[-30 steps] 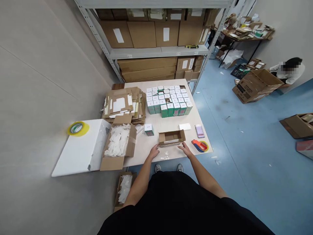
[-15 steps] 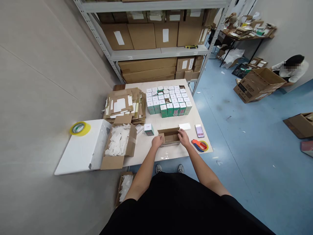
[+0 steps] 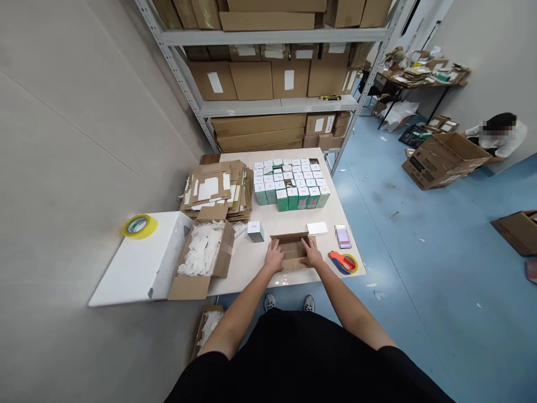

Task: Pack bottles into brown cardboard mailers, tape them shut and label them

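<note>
A small cardboard box [image 3: 293, 249] stands with its top open near the front edge of the table, its front flap folded outward towards me. My left hand [image 3: 274, 257] grips its left side, the fingers over the edge and the thumb towards the inside. On the opposite side my right hand [image 3: 311, 253] holds the right edge and flap, thumb apart from the fingers. Inside, only bare cardboard shows. Left of it stands a single white-and-green carton [image 3: 255, 231]. A flat white box [image 3: 317, 228] lies just behind my right hand.
Rows of white-and-green cartons [image 3: 292, 196] fill the table's back. Flattened cardboard [image 3: 210, 187] and a box of white paper scraps [image 3: 203, 249] are left. A tape dispenser [image 3: 343, 263] and purple-white item [image 3: 343, 237] lie right. Beyond, a person [image 3: 499, 137] is beside a large carton [image 3: 444, 159].
The box's front flap has come down towards me, and both hands have shifted on its sides, fingers more spread. The camera view has tilted up slightly.
</note>
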`<state>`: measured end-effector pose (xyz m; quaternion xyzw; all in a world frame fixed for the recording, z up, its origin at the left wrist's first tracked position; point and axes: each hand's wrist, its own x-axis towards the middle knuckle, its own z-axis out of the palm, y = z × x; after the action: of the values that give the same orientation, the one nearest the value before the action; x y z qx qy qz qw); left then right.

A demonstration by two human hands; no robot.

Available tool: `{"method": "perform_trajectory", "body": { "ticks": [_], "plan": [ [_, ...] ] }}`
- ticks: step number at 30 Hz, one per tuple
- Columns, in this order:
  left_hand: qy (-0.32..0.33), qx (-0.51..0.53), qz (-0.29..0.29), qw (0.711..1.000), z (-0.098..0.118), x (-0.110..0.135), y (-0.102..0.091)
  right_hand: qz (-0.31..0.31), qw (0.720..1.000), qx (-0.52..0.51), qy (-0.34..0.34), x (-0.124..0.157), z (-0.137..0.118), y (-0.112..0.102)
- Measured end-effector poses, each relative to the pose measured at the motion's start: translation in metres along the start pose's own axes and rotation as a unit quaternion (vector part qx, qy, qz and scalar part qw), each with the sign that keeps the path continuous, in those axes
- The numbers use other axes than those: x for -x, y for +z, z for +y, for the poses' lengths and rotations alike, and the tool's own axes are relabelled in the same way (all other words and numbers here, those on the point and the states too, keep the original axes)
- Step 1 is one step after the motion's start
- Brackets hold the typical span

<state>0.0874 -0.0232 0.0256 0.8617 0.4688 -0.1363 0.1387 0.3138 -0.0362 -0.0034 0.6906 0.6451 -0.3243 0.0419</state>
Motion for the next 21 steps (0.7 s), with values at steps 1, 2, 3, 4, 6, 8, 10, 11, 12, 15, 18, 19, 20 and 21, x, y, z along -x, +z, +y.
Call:
{"method": "perform_trajectory", "body": {
  "ticks": [1,2,3,4,6,8,10,11,12,15,18,19,20,21],
  "plan": [
    [-0.037,0.004,0.032,0.999,-0.004,0.006,0.002,-0.001,1.000,0.007,0.006,-0.001,-0.002,-0.001],
    [-0.075,0.015,0.052,0.996,-0.008,0.013,0.005,0.000,1.000,0.014,0.012,-0.002,-0.006,-0.002],
    [-0.111,0.031,0.056,0.992,-0.013,0.019,0.009,0.004,1.000,0.021,0.019,-0.004,-0.009,-0.004],
    [-0.136,0.053,0.042,0.988,-0.017,0.024,0.013,0.007,0.999,0.029,0.025,-0.007,-0.013,-0.005],
    [-0.150,0.115,-0.013,0.982,-0.023,0.029,0.022,0.015,0.998,0.041,0.036,-0.013,-0.021,-0.009],
    [-0.153,0.167,-0.037,0.973,-0.023,0.028,0.032,0.008,0.998,0.042,0.043,-0.021,-0.026,-0.013],
    [-0.168,0.190,-0.032,0.967,-0.019,0.024,0.040,-0.019,0.998,0.034,0.054,-0.029,-0.028,-0.018],
    [-0.180,0.194,-0.024,0.964,-0.016,0.022,0.044,-0.035,0.997,0.032,0.059,-0.033,-0.027,-0.020],
    [-0.192,0.197,-0.014,0.961,-0.012,0.020,0.046,-0.051,0.996,0.031,0.065,-0.037,-0.026,-0.022],
    [-0.217,0.212,0.023,0.953,-0.005,0.017,0.050,-0.075,0.994,0.037,0.072,-0.047,-0.022,-0.027],
    [-0.222,0.236,0.040,0.945,-0.007,0.017,0.050,-0.070,0.995,0.037,0.062,-0.053,-0.019,-0.029],
    [-0.222,0.243,0.040,0.943,-0.008,0.018,0.049,-0.067,0.996,0.037,0.054,-0.054,-0.019,-0.030],
    [-0.223,0.246,0.040,0.942,-0.008,0.019,0.049,-0.066,0.996,0.036,0.045,-0.055,-0.018,-0.031],
    [-0.225,0.248,0.040,0.941,-0.007,0.019,0.050,-0.065,0.997,0.034,0.036,-0.055,-0.016,-0.031]
  ]
}}
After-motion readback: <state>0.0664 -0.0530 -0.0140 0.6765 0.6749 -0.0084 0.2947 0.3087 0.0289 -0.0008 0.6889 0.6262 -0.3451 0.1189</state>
